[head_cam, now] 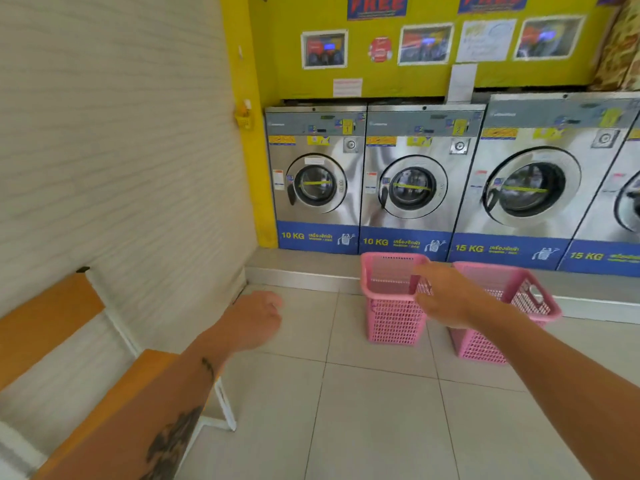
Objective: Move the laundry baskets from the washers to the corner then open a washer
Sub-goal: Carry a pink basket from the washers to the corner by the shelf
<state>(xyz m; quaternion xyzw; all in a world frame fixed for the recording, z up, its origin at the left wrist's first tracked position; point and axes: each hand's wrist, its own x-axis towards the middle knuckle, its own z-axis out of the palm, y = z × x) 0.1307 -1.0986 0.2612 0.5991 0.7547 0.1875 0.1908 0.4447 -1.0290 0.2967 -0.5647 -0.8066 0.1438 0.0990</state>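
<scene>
Two pink baskets (391, 306) sitting on the floor (346, 410) before washers (408, 181), right hand (446, 299) reaching with grip spread empty, left hand (256, 320) hanging loosely curled, empty

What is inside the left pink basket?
Nothing shows inside the left basket: the inner mesh walls seen from above look bare. Its bottom is hidden by the near wall, and the right hand covers its right rim.

Two pink laundry baskets, one (393, 299) left and one (505, 310) right. Four washers: two marked 10 KG (317, 181) (412, 185), two marked 15 KG (530, 188) (627, 202). Two hands (256, 320) (446, 299).
</scene>
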